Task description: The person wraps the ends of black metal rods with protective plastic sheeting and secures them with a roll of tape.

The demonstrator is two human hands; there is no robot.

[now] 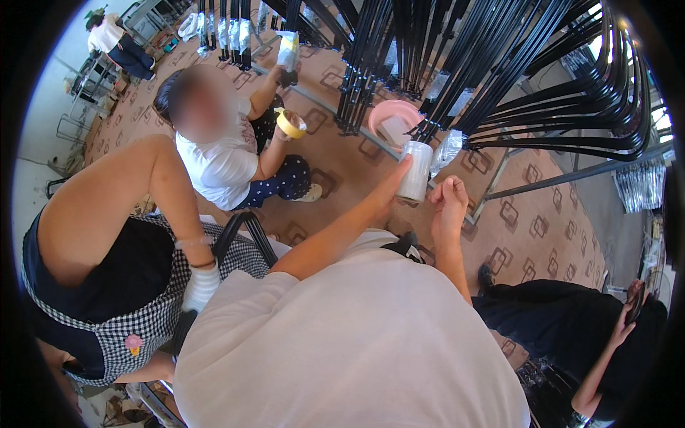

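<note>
My left hand is wrapped round an upright roll of clear plastic film in front of me. Just right of the roll, my right hand is closed with its fingers curled; whether it pinches something is hidden. Beyond both hands, a bundle of black bent rods ends close to the roll. Clear film wrapping covers the rod ends right of the roll's top.
A pink basin stands on the patterned floor behind the roll. At left, a seated person holds yellow tape. Another person in a checked apron is close on my left. A person in black is at right. A metal rail crosses at right.
</note>
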